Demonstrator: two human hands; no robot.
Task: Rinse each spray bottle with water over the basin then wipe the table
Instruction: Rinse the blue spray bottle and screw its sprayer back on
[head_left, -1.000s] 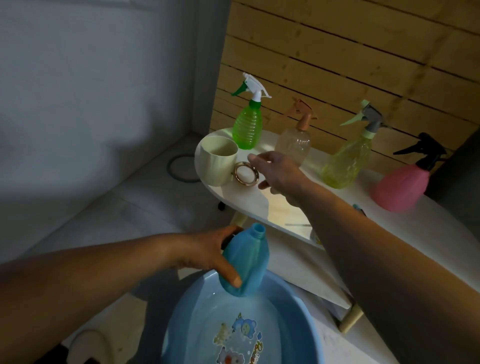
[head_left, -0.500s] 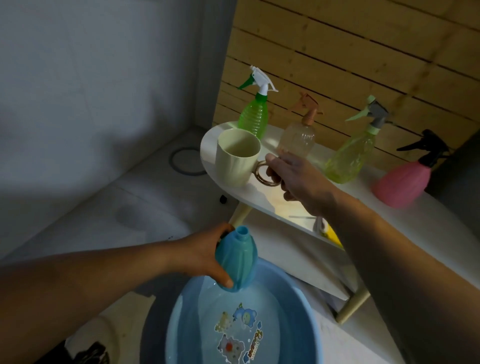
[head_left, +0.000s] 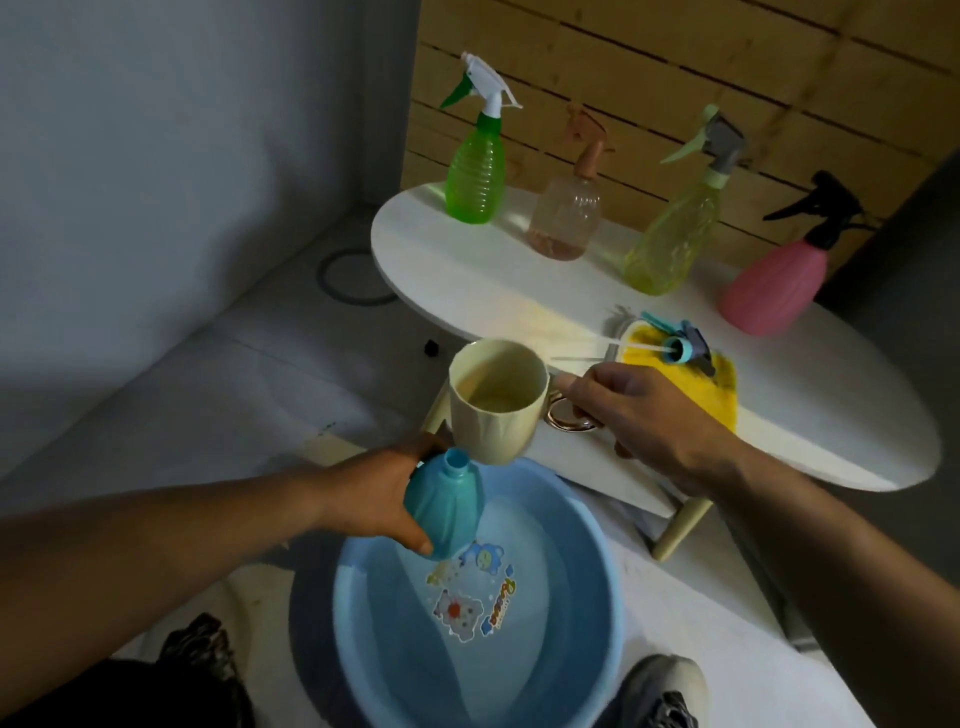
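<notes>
The left hand (head_left: 384, 499) grips the capless blue spray bottle (head_left: 447, 504) over the basin (head_left: 597, 597), the right hand (head_left: 644, 415) holds the water-filled cream mug (head_left: 496, 400) just above its mouth; rinsing looks barely begun, four bottles wait along the counter's (head_left: 519, 296) far edge, wiping undone.

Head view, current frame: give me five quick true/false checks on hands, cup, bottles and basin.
1. The left hand holds the uncapped blue bottle over the basin. True.
2. The right hand holds the cream cup by its handle. True.
3. The cup stands on the table. False: it is lifted, just above the blue bottle's neck.
4. Four spray bottles stand on the table with their spray heads on. True.
5. The blue spray head lies in the basin. False: it lies on the yellow cloth on the table.
</notes>
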